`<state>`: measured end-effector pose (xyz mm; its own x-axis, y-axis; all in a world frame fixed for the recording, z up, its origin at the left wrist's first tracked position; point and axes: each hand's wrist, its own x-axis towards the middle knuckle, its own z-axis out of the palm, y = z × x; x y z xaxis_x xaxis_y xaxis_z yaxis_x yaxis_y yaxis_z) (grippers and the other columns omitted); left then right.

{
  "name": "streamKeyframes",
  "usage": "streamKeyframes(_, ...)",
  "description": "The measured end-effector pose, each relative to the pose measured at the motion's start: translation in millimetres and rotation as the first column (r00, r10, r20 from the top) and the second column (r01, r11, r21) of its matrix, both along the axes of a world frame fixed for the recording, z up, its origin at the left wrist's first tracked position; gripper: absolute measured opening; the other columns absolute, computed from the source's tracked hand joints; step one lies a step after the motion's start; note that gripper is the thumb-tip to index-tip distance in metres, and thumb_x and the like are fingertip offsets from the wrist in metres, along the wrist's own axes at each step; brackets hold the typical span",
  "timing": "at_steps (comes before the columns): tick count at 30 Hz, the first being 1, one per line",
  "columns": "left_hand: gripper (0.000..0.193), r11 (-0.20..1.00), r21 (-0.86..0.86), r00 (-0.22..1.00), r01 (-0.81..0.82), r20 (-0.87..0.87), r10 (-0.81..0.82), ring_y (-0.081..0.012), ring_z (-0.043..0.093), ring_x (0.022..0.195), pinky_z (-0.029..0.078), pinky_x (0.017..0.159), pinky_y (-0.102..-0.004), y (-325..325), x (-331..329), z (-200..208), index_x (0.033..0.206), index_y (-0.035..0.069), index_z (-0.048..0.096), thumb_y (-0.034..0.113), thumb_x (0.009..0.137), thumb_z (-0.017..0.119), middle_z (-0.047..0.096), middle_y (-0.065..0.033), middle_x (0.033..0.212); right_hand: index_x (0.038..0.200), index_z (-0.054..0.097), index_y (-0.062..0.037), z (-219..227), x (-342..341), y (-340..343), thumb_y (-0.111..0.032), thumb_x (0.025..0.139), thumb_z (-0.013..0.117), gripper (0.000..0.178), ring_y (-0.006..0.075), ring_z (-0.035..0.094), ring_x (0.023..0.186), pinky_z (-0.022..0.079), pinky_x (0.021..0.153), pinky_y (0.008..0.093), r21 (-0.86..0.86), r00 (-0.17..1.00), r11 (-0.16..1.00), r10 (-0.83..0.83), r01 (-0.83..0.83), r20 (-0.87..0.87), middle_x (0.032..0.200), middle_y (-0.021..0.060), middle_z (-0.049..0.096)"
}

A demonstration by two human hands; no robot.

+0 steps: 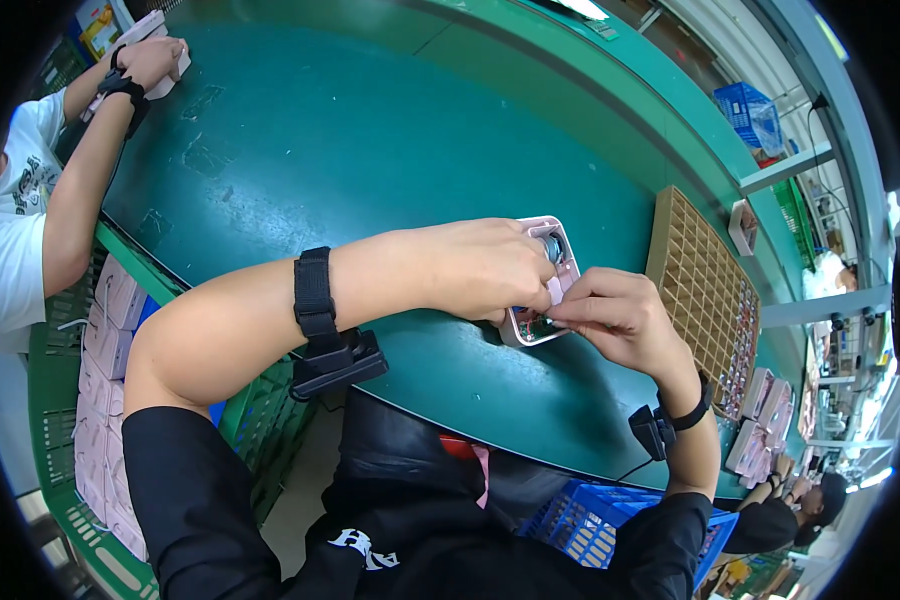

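A pale pink plastic housing (564, 245) lies tilted on the green worktable, its hollow inside facing up. A round metallic part sits in its far end, and a bit of green circuit board shows in its near end. My left hand (495, 265) reaches over from the left, fingers curled onto the housing and gripping it. My right hand (622, 312) is at the housing's right edge, thumb and fingertips pinched together over the near end. Whatever is between those fingertips is too small to make out. Both wrists wear black straps with small dark boxes.
Right of my hands stands a divided brown tray (705, 285), small parts in its right-hand cells. Pink housings (763, 425) pile up beyond it. A green crate (55, 430) of pink units stands at left, a blue crate (580, 525) below the table edge. A co-worker's hands (150, 65) work far left.
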<state>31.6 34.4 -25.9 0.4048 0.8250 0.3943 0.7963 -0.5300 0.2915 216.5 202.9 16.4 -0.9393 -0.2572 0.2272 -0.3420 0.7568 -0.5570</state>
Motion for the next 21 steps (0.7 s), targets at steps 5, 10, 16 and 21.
streamKeyframes(5,0.022,0.991,-0.125,0.999,-0.041,-0.02,0.039,-0.0282,0.068,0.1,0.052,0.094,-0.0445,-1.1,-1.4,-3.3,0.096,0.009,0.076,0.021,0.078,0.08,0.072,-0.0078,0.094,0.093,0.079,-0.0064,12.2,-12.3,-5.1,-0.005,0.075,0.084,0.019,0.0249,0.064,0.078,0.051,0.064,0.0376,0.169,0.996,0.984,0.037,-0.051,0.085,0.089,0.0075,0.061)
streamKeyframes(10,0.021,0.976,-0.216,0.998,-0.039,0.035,0.048,-0.0298,0.07,0.095,0.053,0.091,-0.0457,1.2,-5.4,-1.5,0.093,0.009,0.076,0.022,0.077,0.081,0.073,-0.0091,0.089,0.078,0.071,-0.0051,21.7,-30.3,-9.1,-0.009,0.073,0.081,0.013,0.0255,0.064,0.081,0.052,0.062,0.0394,0.317,0.985,0.935,0.129,-0.158,0.111,0.088,0.0069,0.056)
streamKeyframes(16,0.02,0.962,-0.27,0.999,-0.038,0.023,0.046,-0.0313,0.072,0.085,0.056,0.082,-0.0459,-3.6,-8.9,5.4,0.092,0.012,0.077,0.021,0.075,0.083,0.074,-0.0097,0.082,0.072,0.065,-0.0034,20.8,-40.5,-13.3,-0.01,0.074,0.078,0.015,0.026,0.065,0.08,0.053,0.061,0.0397,0.394,0.966,0.884,0.204,-0.252,0.16,0.086,0.0082,0.057)
streamKeyframes(21,0.019,0.957,-0.282,0.997,-0.061,0.021,0.07,-0.0315,0.073,0.085,0.057,0.079,-0.0462,-8.4,-7.8,15.0,0.092,0.013,0.078,0.019,0.074,0.083,0.074,-0.0095,0.081,0.07,0.064,-0.0033,15.0,-42.3,-13.1,-0.01,0.077,0.073,0.014,0.0267,0.066,0.079,0.054,0.061,0.0401,0.455,0.949,0.835,0.238,-0.31,0.209,0.086,0.0096,0.058)
